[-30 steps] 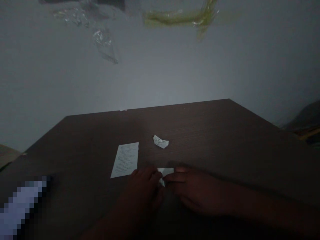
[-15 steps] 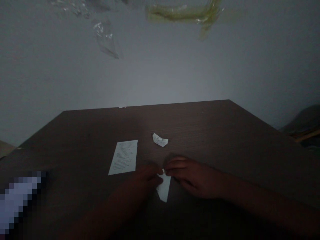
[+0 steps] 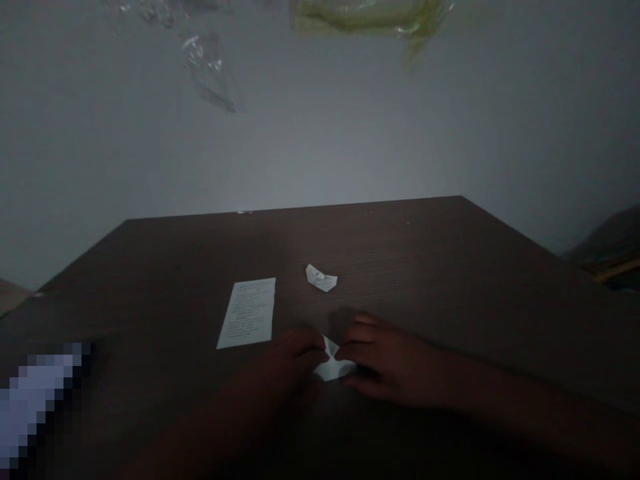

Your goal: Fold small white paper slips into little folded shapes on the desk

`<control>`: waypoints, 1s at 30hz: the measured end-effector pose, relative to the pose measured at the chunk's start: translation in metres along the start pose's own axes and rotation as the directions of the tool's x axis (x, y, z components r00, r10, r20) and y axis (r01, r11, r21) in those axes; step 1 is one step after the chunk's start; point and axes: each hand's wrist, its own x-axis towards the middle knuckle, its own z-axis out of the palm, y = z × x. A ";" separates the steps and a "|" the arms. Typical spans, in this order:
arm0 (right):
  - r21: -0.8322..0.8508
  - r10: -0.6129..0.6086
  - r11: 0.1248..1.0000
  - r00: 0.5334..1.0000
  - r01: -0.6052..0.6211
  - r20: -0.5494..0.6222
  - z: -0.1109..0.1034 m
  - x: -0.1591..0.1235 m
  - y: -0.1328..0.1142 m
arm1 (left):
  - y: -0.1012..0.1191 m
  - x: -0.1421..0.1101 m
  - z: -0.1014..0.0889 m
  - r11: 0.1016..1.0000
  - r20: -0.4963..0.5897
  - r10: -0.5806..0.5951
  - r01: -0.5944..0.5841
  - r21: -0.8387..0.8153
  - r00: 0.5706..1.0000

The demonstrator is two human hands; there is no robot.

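Both of my hands meet over a small white folded paper piece (image 3: 331,363) low on the dark wooden table (image 3: 450,267). My left hand (image 3: 293,360) pinches its left side with curled fingers. My right hand (image 3: 387,360) grips its right side, fingers pressed on the paper. Left of my hands lies a flat printed paper slip (image 3: 247,312). Just beyond my hands sits a small crumpled or folded paper scrap (image 3: 321,278), touched by neither hand. The light is dim.
A grey wall (image 3: 320,133) rises behind the table's far edge, with clear plastic (image 3: 207,67) and yellowish tape (image 3: 370,17) stuck near its top. A blurred pale patch (image 3: 35,400) covers the lower left. Dark objects (image 3: 607,250) lie past the table's right edge.
The paper piece first lay across under my fingertips, then hung lengthwise between my hands; now it is folded smaller and pressed low on the table. My hands have drawn slightly nearer to me.
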 end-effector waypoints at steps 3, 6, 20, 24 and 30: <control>0.012 0.013 1.000 1.000 -0.013 -0.003 0.001 0.000 0.000 | 0.000 0.003 -0.003 0.999 -0.002 0.038 -0.038 0.006 0.999; 0.014 0.008 1.000 1.000 -0.008 -0.012 0.002 0.000 0.000 | 0.001 0.005 -0.004 0.998 0.004 0.068 -0.068 0.017 0.998; 0.119 0.080 0.991 0.984 -0.061 -0.161 0.012 0.005 -0.002 | 0.006 0.009 0.007 1.000 -0.051 -0.027 0.026 -0.010 0.998; 0.100 0.126 0.989 0.971 -0.108 -0.201 0.017 0.006 -0.001 | -0.002 0.014 0.013 0.997 -0.158 -0.074 0.073 -0.015 0.985; -0.031 0.087 0.994 0.944 -0.102 -0.317 0.018 0.002 -0.002 | -0.004 0.022 0.014 0.981 -0.154 -0.193 0.189 -0.045 0.969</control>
